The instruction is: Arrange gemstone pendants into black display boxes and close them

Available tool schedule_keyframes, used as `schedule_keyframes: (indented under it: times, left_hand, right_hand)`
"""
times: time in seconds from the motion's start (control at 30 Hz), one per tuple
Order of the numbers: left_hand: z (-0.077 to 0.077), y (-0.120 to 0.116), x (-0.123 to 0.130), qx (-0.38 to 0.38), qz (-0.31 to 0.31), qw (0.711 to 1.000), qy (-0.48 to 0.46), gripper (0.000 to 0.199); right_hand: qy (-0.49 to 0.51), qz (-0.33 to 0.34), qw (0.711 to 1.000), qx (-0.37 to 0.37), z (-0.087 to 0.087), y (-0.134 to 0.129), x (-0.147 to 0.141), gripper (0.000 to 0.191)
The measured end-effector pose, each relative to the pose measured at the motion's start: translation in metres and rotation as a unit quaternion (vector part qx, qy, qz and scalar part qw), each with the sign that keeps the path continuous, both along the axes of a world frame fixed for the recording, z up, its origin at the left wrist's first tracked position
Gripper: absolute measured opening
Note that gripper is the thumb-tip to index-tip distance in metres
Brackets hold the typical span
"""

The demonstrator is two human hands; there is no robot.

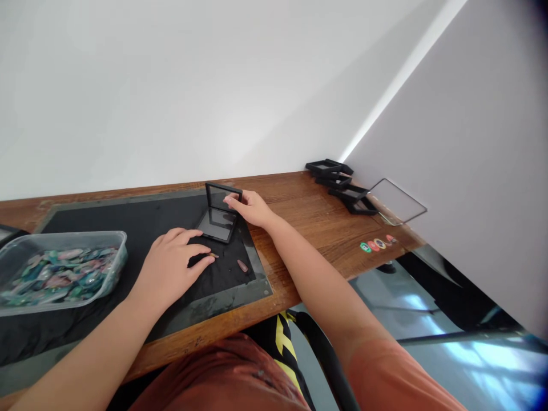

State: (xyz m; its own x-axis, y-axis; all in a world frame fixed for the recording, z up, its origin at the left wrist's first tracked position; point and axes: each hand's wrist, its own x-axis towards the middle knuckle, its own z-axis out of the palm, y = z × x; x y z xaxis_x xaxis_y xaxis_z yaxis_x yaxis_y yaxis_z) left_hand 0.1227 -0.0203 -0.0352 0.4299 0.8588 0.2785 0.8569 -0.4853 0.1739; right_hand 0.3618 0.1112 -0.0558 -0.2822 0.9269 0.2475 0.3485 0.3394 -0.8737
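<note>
A hinged black display frame (218, 224) with clear film panels stands open on the black mat (171, 208), one half flat and the other raised. My right hand (252, 208) grips the raised half at its right edge, thumb on the inner face. Just in front of the flat half, my left hand (171, 262) pinches a small brownish stone piece (214, 255) between thumb and index finger, low over the mat. Its other fingers reach toward the frame's left corner. A small pinkish, elongated stone (242, 266) lies on the mat to the right.
Left of my left hand is a clear plastic tub (124, 245) of glossy green, blue and pink stone pieces. Several black frames (342, 182) are piled at the back right, near a thin wire-like frame (398, 202). Round stickers (372, 245) lie near the wooden table's (291, 200) right edge.
</note>
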Motion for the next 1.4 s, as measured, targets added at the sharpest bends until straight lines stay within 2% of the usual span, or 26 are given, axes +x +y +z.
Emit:
schedule_keyframes:
  times: [0.4, 0.57, 0.67, 0.7, 0.77, 0.83, 1.0, 1.2, 1.4]
  left_hand:
    - [0.005, -0.003, 0.002, -0.023, -0.054, 0.997, -0.042, 0.023]
    - [0.014, -0.007, 0.004, -0.045, -0.109, 0.991, -0.056, 0.028]
    - [0.016, -0.009, 0.004, -0.063, -0.127, 0.987, -0.071, 0.012]
    - [0.015, -0.009, 0.004, -0.067, -0.129, 0.987, -0.073, 0.012]
    - [0.012, -0.008, 0.003, -0.074, -0.134, 0.986, -0.072, 0.039]
    - [0.009, -0.007, 0.001, -0.080, -0.139, 0.985, -0.067, 0.048]
    - [0.009, -0.006, 0.001, -0.105, -0.139, 0.983, -0.059, 0.025]
    - [0.009, -0.004, 0.002, -0.132, -0.143, 0.979, -0.055, 0.033]
    - [0.008, -0.003, 0.002, -0.135, -0.142, 0.979, -0.058, 0.029]
  right_hand:
    - [-0.001, 0.012, 1.000, -0.004, 0.001, -0.004, -0.002, 0.036]
    - [-0.006, 0.014, 1.000, 0.002, 0.000, -0.003, -0.002, 0.037]
    - [-0.009, 0.018, 1.000, 0.005, -0.001, -0.002, -0.002, 0.037]
    - [-0.011, 0.018, 1.000, 0.005, -0.002, -0.002, -0.002, 0.036]
    - [-0.014, 0.019, 1.000, 0.005, -0.002, -0.003, -0.001, 0.036]
    - [-0.015, 0.020, 1.000, 0.005, -0.002, -0.003, -0.001, 0.036]
    - [-0.014, 0.026, 1.000, 0.002, -0.003, -0.004, -0.001, 0.034]
    - [-0.014, 0.032, 0.999, 0.004, -0.001, -0.005, -0.002, 0.034]
    - [-0.018, 0.038, 0.999, 0.000, 0.001, -0.007, -0.003, 0.035]
